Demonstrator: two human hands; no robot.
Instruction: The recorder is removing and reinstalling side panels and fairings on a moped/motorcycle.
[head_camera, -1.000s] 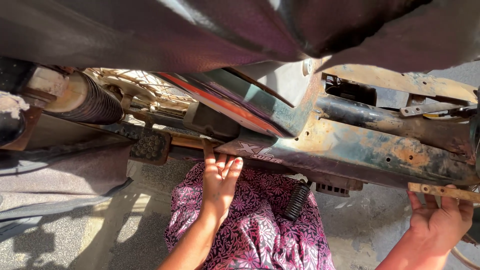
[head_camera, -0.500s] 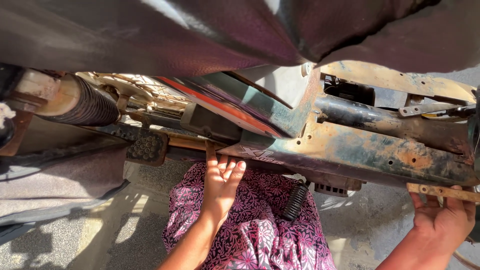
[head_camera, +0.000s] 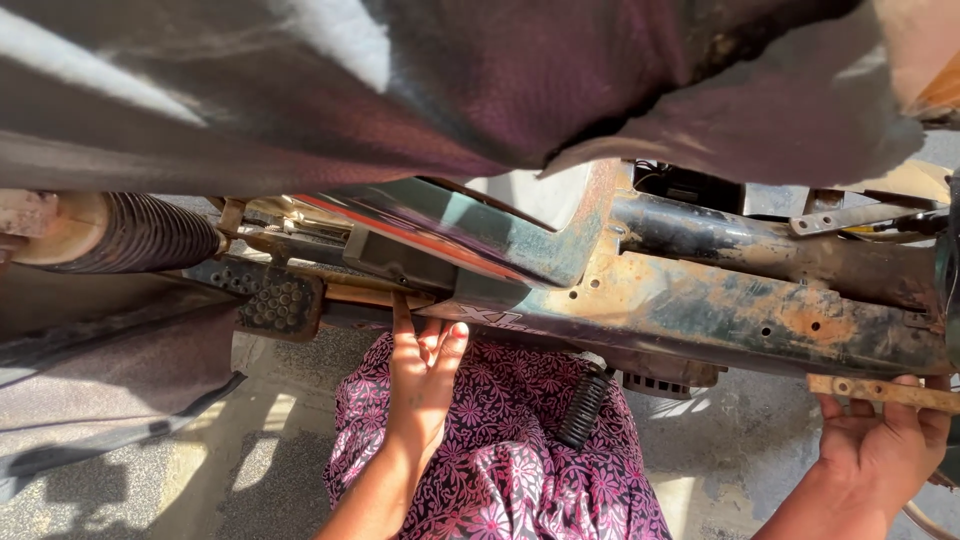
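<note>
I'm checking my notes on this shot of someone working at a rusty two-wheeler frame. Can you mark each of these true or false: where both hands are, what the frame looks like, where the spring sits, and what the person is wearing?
1. The left hand reaches up, fingertips at the lower edge of the frame. True.
2. The right hand holds a wrench. False: it is under a narrow rusty metal strip with holes, and no tool shows.
3. The frame is freshly painted and clean. False: it is worn, with orange rust patches.
4. A black coil spring hangs below the frame, between the two hands. True.
5. The person's lap is covered by plain blue cloth. False: the garment is purple with a floral pattern.
</note>
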